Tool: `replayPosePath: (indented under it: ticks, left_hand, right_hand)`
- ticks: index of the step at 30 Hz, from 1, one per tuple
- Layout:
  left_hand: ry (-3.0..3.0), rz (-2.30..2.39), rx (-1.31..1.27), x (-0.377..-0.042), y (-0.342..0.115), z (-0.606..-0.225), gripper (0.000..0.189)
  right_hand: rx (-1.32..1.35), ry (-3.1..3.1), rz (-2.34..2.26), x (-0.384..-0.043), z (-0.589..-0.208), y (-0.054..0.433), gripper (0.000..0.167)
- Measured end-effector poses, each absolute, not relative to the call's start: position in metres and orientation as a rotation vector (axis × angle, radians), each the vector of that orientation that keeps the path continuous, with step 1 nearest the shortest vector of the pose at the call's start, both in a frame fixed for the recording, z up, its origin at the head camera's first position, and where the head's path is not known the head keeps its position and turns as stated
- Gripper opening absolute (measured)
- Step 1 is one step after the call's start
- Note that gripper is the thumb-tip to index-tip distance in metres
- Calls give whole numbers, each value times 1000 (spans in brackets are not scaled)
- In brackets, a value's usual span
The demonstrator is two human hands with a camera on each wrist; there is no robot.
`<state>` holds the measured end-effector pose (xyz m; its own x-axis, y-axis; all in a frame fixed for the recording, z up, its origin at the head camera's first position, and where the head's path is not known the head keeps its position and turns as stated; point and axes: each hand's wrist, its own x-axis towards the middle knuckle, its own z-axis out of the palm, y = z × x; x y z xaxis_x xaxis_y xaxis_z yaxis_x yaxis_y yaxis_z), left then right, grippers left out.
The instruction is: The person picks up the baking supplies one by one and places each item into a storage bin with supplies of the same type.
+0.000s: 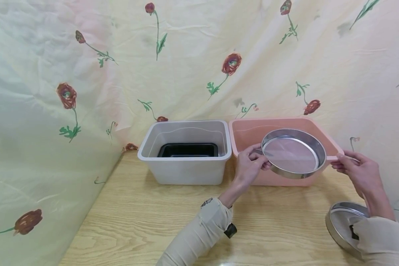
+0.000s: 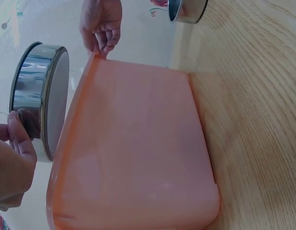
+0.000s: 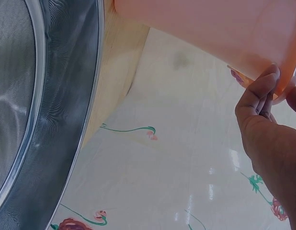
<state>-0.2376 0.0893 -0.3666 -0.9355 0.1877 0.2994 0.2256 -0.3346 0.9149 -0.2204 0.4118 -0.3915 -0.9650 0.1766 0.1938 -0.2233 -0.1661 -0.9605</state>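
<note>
A round metal sieve (image 1: 290,153) with a fine mesh bottom is held tilted over the pink bin (image 1: 276,181). My left hand (image 1: 249,166) pinches the sieve's left rim between thumb and fingers. At the bin's right front corner, my right hand (image 1: 362,171) grips the pink rim, thumb on one side and fingers curled under; the right wrist view shows this hand (image 3: 267,110) on the rim too. In the left wrist view the sieve (image 2: 35,91) appears side-on, beside the bin's rim. A second metal sieve (image 1: 334,225) lies on the table, partly hidden by my right forearm.
A grey-white bin (image 1: 186,171) stands left of the pink one, with a black rectangular tray (image 1: 166,147) inside it. Both bins stand on the wooden table (image 1: 126,214). Behind them hangs a flowered curtain (image 1: 186,66), which also runs down both sides.
</note>
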Motion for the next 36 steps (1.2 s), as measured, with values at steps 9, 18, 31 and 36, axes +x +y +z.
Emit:
replayPosePath:
  ticks: [9,18,31,36]
  left_hand:
    - [-1817,-2475,-514,-240,89,-365,42]
    - [-1777,-2479,-498,-244,91,-365,40]
    - [-1765,-2462,-469,-249,94,-361,40]
    - [-1773,-2433,-471,-252,94,-361,38]
  right_hand:
    - [8,-1856,2188,-220,-391,410,27]
    - [30,-1860,2171,-221,-393,411,25]
    - [22,-1842,2186,-221,-392,411,24]
    - [16,-1836,2189,-221,-391,409,25]
